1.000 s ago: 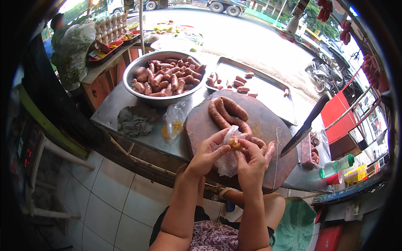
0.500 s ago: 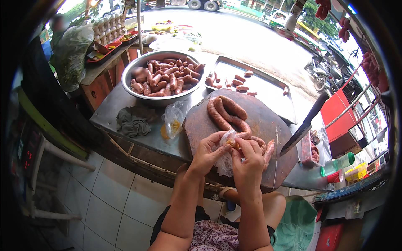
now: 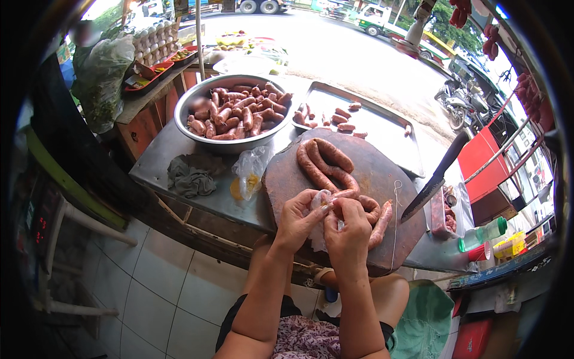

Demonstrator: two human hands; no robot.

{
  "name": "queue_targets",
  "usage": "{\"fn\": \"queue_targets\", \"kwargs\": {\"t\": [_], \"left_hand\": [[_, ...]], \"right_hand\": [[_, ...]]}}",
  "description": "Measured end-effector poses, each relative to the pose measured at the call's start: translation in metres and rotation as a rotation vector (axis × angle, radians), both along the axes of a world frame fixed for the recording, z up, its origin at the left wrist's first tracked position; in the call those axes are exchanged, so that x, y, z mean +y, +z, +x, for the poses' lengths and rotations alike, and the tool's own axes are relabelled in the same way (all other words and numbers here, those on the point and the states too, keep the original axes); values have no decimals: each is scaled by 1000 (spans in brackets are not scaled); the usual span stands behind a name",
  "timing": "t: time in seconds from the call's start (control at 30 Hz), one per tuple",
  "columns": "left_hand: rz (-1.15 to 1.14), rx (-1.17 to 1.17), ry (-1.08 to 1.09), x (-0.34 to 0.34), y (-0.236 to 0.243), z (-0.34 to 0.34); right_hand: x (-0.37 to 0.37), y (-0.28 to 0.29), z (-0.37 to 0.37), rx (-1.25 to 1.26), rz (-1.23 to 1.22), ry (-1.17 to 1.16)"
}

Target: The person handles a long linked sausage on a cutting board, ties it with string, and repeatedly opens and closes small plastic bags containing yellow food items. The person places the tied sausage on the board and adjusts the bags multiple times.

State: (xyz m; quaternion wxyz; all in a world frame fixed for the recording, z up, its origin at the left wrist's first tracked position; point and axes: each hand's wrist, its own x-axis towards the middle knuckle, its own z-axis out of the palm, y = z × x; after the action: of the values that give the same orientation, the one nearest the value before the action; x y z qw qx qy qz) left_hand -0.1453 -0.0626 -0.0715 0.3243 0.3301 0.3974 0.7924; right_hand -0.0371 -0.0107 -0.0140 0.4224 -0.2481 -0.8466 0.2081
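Over the near edge of a round wooden chopping board (image 3: 281, 170), both my hands are closed close together. My left hand (image 3: 297, 222) pinches a crumpled clear plastic bag (image 3: 318, 238). The fingertips of my right hand (image 3: 348, 230) meet the left ones at the bag's top. Whatever small thing lies between the fingertips is hidden. Just beyond my hands, a long coil of raw sausage (image 3: 312, 164) rests on the board, partly covered by my fingers. A loose end of sausage (image 3: 381, 226) lies right of my right hand. White string (image 3: 395, 224) runs down the board's right side.
A large knife (image 3: 435, 179) stands tilted at the board's right edge. Behind are a steel basin (image 3: 185, 134) of sausages and a metal tray (image 3: 382, 140) with several pieces. At left lie a grey rag (image 3: 191, 176) and a bag with yellow contents (image 3: 248, 173). A green bottle (image 3: 481, 234) lies right.
My fingertips have drawn closer together over the bag, and the orange-yellow bit between them no longer shows. My right hand has turned slightly inward. The sausages stay put.
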Motion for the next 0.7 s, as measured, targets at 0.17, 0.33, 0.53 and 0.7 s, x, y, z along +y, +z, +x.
{"fn": "queue_targets", "kwargs": {"t": [0.17, 0.33, 0.53, 0.7], "left_hand": [[10, -28, 19, 1, -2, 1], [37, -52, 17, 1, -2, 1], [132, -134, -40, 0, 2, 4], [198, -285, -17, 2, 6, 6]], "right_hand": [[-1, -3, -3, 83, -102, 23], [2, -4, -5, 124, -214, 13], [3, 3, 3, 83, -138, -41], [4, 8, 5, 344, -388, 76]]}}
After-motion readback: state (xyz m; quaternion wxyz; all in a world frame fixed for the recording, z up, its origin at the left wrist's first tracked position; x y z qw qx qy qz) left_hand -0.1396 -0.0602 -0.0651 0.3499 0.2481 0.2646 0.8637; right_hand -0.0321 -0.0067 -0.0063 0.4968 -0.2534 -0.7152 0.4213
